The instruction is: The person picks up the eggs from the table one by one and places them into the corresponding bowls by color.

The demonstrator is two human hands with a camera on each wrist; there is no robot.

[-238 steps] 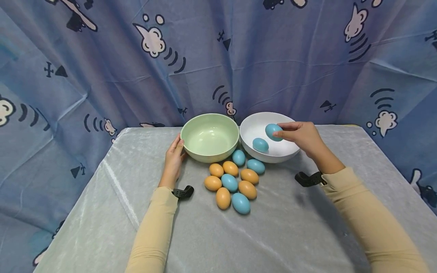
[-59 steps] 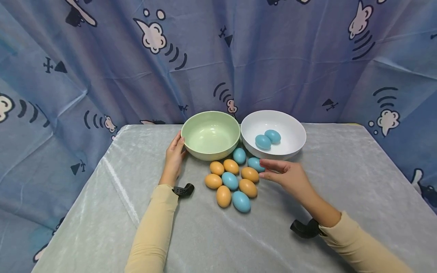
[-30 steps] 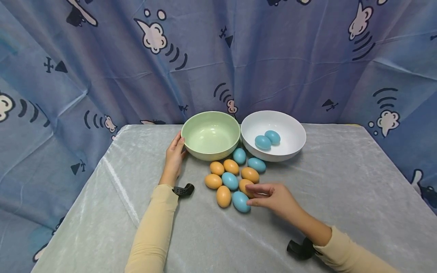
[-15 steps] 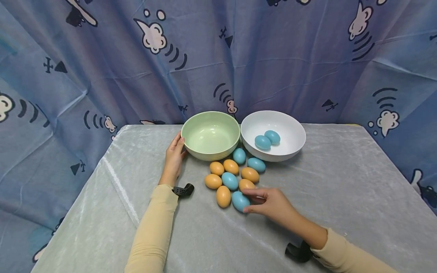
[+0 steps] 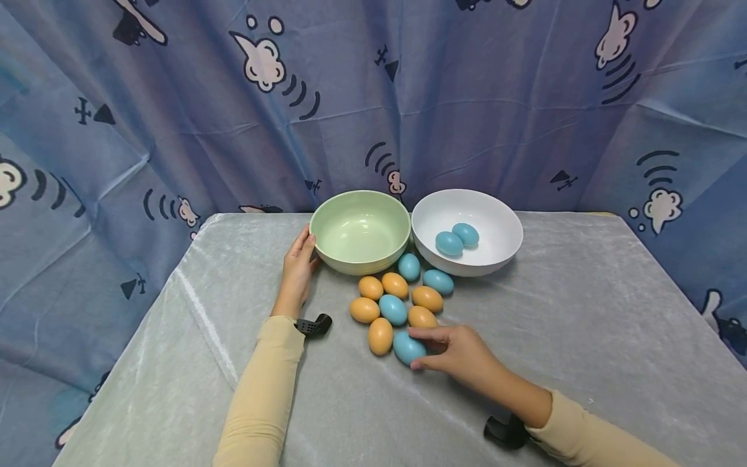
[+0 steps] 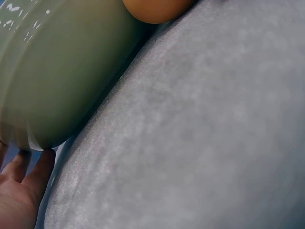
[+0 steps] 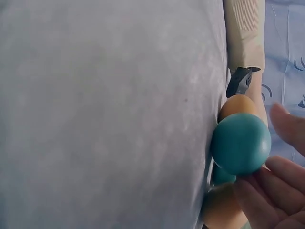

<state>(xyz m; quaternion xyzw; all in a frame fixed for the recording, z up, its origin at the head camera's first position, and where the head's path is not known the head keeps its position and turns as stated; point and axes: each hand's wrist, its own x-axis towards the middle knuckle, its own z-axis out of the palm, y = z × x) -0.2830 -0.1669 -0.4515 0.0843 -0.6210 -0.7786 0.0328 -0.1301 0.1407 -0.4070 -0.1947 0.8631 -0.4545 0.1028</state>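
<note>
My left hand [image 5: 298, 269] rests against the left side of a green bowl [image 5: 360, 259], its straight fingers touching the wall. The left wrist view has those fingertips at the bowl's underside [image 6: 62, 81]. My right hand [image 5: 463, 353] has thumb and index finger on either side of a blue egg [image 5: 408, 348] at the near end of the egg group, pinching it on the table. In the right wrist view this blue egg [image 7: 240, 143] sits against the fingers, the thumb's contact unclear. An orange egg [image 5: 380, 336] lies just left of it, another orange egg [image 5: 422, 317] just behind.
A white bowl [image 5: 496, 256] stands right of the green one, with two blue eggs [image 5: 449, 244] inside. More orange eggs [image 5: 364, 310] and blue eggs [image 5: 438, 282] lie in front of the bowls on the grey cloth [image 5: 583, 311]. A patterned curtain [image 5: 467, 117] hangs behind the table.
My right hand moved from near the white bowl down to the nearest blue egg and took hold of it, shifting it slightly left. Earlier it placed a blue egg in the white bowl.
</note>
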